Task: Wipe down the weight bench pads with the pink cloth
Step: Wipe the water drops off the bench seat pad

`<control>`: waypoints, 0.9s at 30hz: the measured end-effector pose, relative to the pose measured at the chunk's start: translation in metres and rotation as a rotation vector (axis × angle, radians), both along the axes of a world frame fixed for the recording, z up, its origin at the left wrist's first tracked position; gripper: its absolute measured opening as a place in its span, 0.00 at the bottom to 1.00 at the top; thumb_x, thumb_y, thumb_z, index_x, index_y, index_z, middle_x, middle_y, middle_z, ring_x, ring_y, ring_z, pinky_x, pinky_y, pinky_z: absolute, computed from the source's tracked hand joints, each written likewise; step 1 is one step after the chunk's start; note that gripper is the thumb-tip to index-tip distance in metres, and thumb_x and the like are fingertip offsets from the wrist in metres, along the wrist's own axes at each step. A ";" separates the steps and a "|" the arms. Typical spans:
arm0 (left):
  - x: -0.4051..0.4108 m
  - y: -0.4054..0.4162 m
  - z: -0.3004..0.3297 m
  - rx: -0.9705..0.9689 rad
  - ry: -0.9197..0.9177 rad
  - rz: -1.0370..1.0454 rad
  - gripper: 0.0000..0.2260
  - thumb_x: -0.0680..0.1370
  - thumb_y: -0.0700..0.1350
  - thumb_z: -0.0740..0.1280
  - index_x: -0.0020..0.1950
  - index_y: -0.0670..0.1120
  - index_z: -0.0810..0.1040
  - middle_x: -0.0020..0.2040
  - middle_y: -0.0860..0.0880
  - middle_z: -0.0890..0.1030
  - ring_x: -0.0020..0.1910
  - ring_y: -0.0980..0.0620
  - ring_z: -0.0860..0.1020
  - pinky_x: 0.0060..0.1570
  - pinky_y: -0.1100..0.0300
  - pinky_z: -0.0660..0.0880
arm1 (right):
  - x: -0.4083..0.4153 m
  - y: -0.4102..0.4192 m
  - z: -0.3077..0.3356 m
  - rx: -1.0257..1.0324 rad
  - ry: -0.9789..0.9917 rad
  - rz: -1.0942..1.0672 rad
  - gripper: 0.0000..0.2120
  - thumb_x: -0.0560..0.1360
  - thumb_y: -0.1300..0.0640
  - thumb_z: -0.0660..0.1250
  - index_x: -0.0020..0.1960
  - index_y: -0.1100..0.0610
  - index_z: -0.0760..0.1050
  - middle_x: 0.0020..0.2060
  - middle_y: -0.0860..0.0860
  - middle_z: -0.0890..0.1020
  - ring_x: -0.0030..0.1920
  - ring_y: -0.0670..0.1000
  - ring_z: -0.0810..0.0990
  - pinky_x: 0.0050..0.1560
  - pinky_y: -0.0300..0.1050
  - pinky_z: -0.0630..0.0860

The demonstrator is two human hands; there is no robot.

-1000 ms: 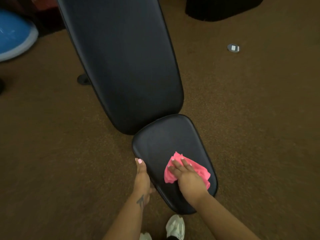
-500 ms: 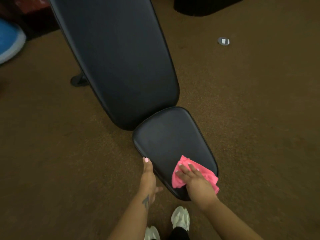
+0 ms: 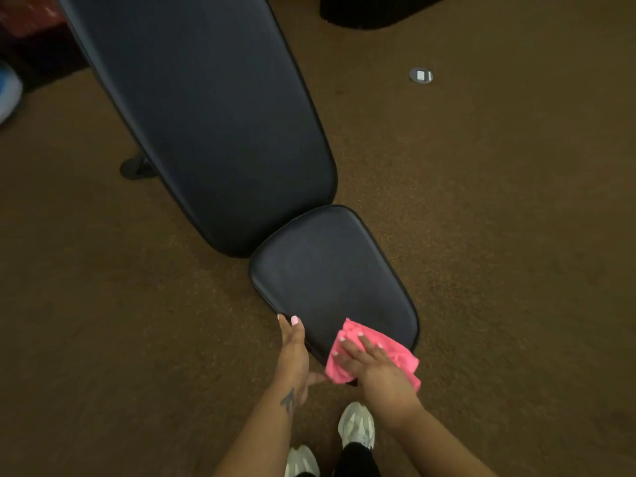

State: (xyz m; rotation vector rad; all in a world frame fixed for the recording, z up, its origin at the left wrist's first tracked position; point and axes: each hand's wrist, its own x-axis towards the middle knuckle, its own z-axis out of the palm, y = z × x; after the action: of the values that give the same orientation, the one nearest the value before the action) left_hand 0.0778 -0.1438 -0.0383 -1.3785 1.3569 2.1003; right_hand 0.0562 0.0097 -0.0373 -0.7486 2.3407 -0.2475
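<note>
1. Gripping nothing, the left hand [image 3: 293,356] lies with fingers straight along the left edge of the seat pad [image 3: 327,277], thumb spread toward the pad's near corner.
2. Flat-fingered, the right hand [image 3: 373,368] presses the pink cloth [image 3: 347,371] onto the seat pad's near end; its grip is open, fingers spread over the fabric rather than curled round it.
3. Bunched and crumpled, the pink cloth covers the near right corner of the seat pad and hangs slightly over its edge, its long axis running from near left to far right.
4. Long and dark, the back pad [image 3: 206,115] stretches from the seat pad away to the upper left; the seat pad's narrow far end sits just beside it.
5. On the left, a dark bench foot [image 3: 132,166] shows from under the back pad on the brown carpet [image 3: 499,235], and a blue and white object [image 3: 8,92] sits at the frame's edge.
6. To the right, a small round floor plate [image 3: 421,75] lies well apart from the bench, and a black object [image 3: 375,12] stands at the top.
7. Two pale shoes [image 3: 358,428] stand below the hands.
</note>
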 end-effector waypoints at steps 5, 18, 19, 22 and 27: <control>-0.001 0.003 0.000 -0.001 0.019 0.001 0.27 0.81 0.62 0.50 0.76 0.66 0.39 0.79 0.52 0.56 0.75 0.43 0.60 0.56 0.30 0.71 | -0.024 -0.001 -0.006 0.021 -0.005 -0.144 0.34 0.74 0.69 0.54 0.75 0.46 0.54 0.76 0.44 0.45 0.75 0.52 0.41 0.73 0.50 0.44; -0.005 0.013 -0.002 -0.034 -0.014 0.045 0.27 0.82 0.59 0.51 0.76 0.65 0.39 0.80 0.53 0.50 0.77 0.41 0.54 0.59 0.27 0.67 | 0.002 0.037 -0.005 0.028 0.057 -0.051 0.31 0.56 0.56 0.78 0.58 0.41 0.77 0.64 0.43 0.75 0.66 0.52 0.73 0.65 0.47 0.62; -0.005 0.013 -0.002 -0.040 -0.017 0.043 0.27 0.82 0.59 0.51 0.76 0.65 0.39 0.80 0.53 0.50 0.77 0.41 0.54 0.59 0.27 0.67 | -0.006 0.037 -0.004 -0.024 0.047 -0.102 0.30 0.65 0.62 0.72 0.64 0.43 0.73 0.70 0.45 0.68 0.71 0.54 0.64 0.69 0.50 0.55; -0.006 0.015 -0.002 -0.062 -0.020 0.024 0.28 0.82 0.60 0.51 0.76 0.65 0.38 0.80 0.52 0.50 0.77 0.40 0.54 0.61 0.28 0.66 | -0.029 0.027 -0.004 -0.031 0.024 -0.186 0.32 0.74 0.69 0.55 0.74 0.47 0.58 0.76 0.45 0.49 0.76 0.52 0.44 0.73 0.49 0.44; -0.007 0.016 -0.002 -0.068 -0.026 0.015 0.27 0.82 0.59 0.50 0.76 0.65 0.37 0.80 0.52 0.51 0.76 0.41 0.57 0.60 0.29 0.68 | -0.026 0.004 -0.010 -0.047 -0.012 -0.187 0.32 0.75 0.68 0.53 0.75 0.47 0.52 0.76 0.45 0.45 0.75 0.53 0.41 0.73 0.50 0.43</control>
State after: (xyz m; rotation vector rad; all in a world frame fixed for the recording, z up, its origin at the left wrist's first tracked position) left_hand 0.0708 -0.1280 -0.0398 -1.4419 1.4247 2.0561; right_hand 0.0297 0.0135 -0.0477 -0.5488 2.4028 -0.3878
